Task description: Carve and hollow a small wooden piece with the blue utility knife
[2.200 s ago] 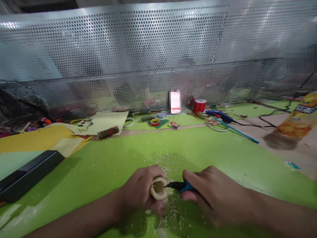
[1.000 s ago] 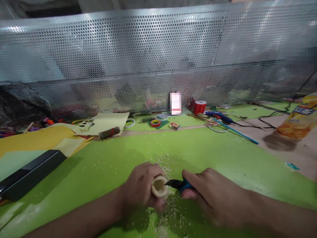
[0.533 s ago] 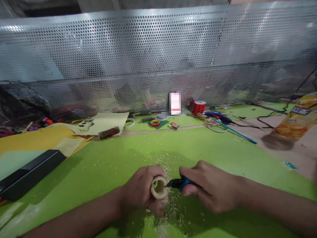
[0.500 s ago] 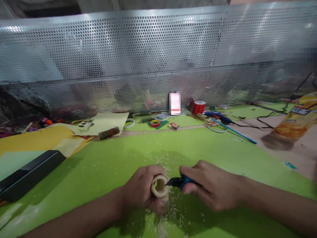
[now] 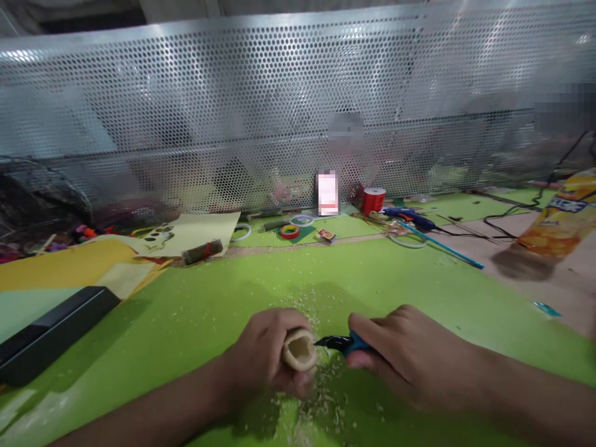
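Note:
Near the bottom middle of the head view, my left hand (image 5: 270,351) is wrapped round a pale hollow tube (image 5: 289,359), perhaps bamboo, whose open end faces me. My right hand (image 5: 405,357) grips a utility knife (image 5: 356,344) with a blue handle and a dark blade. The blade points left, its tip close to the right rim of the tube; whether it touches cannot be made out. Pale shavings (image 5: 328,397) lie scattered on the green sheet (image 5: 400,285) beneath and beyond my hands.
A black box-like object (image 5: 56,332) lies at left beside yellow paper (image 5: 84,251). Farther back are a tied green roll (image 5: 202,251), tape rolls (image 5: 289,231), a red spool (image 5: 374,201) and a blue glue gun (image 5: 410,218). A drink bottle (image 5: 561,217) stands right, before a perforated metal screen (image 5: 279,93).
My right hand has drawn the knife slightly right, so its blade sits farther out from the tube's opening. The tube has tilted a little in my left hand.

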The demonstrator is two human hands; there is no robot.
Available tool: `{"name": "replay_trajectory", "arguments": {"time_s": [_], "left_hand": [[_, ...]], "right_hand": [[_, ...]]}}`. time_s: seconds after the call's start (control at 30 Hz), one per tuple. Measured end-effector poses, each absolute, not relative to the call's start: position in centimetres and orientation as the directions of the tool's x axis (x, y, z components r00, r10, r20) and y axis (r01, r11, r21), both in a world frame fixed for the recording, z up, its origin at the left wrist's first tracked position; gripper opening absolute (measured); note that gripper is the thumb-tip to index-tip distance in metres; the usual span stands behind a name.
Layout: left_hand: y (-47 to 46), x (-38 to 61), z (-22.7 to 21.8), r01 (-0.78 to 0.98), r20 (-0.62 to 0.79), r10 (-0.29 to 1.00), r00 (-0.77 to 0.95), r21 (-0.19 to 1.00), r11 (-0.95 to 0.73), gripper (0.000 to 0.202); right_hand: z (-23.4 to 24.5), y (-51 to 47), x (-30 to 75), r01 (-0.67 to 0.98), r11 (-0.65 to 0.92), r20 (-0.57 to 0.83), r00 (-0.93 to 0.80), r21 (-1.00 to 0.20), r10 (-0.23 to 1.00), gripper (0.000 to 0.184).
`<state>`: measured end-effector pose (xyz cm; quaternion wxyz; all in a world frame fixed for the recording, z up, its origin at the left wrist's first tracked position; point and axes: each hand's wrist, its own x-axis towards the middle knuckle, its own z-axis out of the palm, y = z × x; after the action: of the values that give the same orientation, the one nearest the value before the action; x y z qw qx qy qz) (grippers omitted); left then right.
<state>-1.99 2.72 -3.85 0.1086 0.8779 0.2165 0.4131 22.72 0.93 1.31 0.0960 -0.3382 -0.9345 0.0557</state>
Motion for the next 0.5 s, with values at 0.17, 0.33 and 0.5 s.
{"name": "replay_trajectory", "arguments": {"time_s": [0.17, 0.33, 0.5], "left_hand": [[2.62, -1.83, -3.58, 0.28, 0.683, 0.462, 0.566, 0.368, -0.887, 0.032], [2.52, -1.66, -3.42, 0.267, 0.686, 0.444, 0.577, 0.355, -0.896, 0.035], [2.71, -1.69, -3.67, 0.247, 0.702, 0.413, 0.58, 0.331, -0.911, 0.035]], "right_hand": [[1.19, 0.93, 22.86, 0.593, 0.776, 0.175, -0.758, -0.213, 0.628, 0.025], [0.84, 0.86, 22.95, 0.598, 0.777, 0.148, -0.766, -0.198, 0.626, 0.025], [0.7, 0.56, 22.47, 0.638, 0.751, 0.118, -0.743, -0.17, 0.659, 0.026]]}}
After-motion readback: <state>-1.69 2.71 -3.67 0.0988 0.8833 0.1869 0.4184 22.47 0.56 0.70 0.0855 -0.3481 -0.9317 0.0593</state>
